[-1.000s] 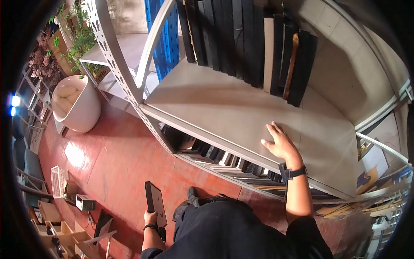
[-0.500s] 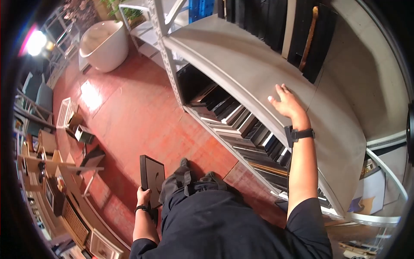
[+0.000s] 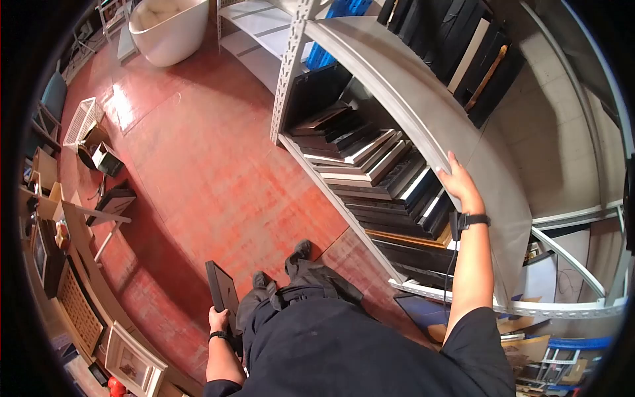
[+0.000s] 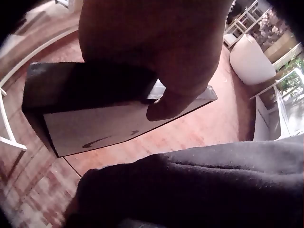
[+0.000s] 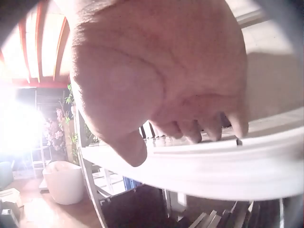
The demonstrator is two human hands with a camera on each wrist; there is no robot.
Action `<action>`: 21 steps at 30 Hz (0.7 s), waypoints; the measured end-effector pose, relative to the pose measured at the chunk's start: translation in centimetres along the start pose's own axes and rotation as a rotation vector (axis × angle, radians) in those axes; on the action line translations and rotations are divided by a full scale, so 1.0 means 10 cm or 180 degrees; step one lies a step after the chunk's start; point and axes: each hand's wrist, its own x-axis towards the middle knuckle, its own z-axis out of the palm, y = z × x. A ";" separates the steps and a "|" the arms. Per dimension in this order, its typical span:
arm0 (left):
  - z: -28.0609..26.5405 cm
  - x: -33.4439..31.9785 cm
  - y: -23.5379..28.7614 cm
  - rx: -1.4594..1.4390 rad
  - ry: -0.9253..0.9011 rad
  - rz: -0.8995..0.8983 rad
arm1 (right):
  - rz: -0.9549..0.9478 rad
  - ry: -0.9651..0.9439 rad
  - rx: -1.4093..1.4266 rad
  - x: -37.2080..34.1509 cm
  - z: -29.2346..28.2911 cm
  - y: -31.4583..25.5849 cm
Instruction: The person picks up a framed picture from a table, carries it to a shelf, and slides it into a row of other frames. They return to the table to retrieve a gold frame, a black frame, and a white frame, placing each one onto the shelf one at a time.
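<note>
My left hand (image 3: 218, 321) hangs low by my left leg and grips a black-edged picture frame (image 3: 222, 289). In the left wrist view the frame's pale face (image 4: 99, 126) carries a curved dark mark, and the thumb lies over that face. My right hand (image 3: 461, 184) is at the front edge of a grey shelf board (image 3: 506, 198). Seen from the right wrist, its fingertips (image 5: 192, 135) reach over the board's top while the thumb points down across the white front edge (image 5: 204, 173). Dark frames (image 3: 436, 40) stand upright farther back on this board.
Below the board, a lower shelf is packed with leaning frames (image 3: 370, 172). A perforated white post (image 3: 289, 79) holds the shelf's far corner. Red floor (image 3: 218, 172) stretches left towards a white tub (image 3: 169, 36), a white basket (image 3: 83, 122) and low furniture bearing a white frame (image 3: 132, 357).
My view has swung down and left, so more of the lower shelf shows. The right hand has moved from above the board's surface to its front edge. The left hand still holds the picture frame.
</note>
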 end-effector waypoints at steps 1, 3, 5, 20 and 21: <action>-0.08 -0.07 -0.11 0.0070 -0.0048 -0.0049 | -0.0114 0.0196 0.0252 -0.14 0.14 0.02; -0.20 -0.20 -0.19 -0.0188 -0.0220 -0.0098 | -0.0408 0.0731 0.0164 -0.58 0.35 -0.14; -0.16 -0.03 -0.61 -0.0171 -0.0145 -0.0032 | -0.0723 0.1010 -0.0353 -0.97 0.67 -0.16; -0.45 0.28 -0.47 0.0218 -0.0095 0.0651 | 0.1070 -0.2374 0.1165 -2.90 1.81 0.41; -0.50 0.18 -0.27 0.0235 -0.0108 0.0681 | 0.1094 -0.2353 0.1186 -2.90 1.81 0.39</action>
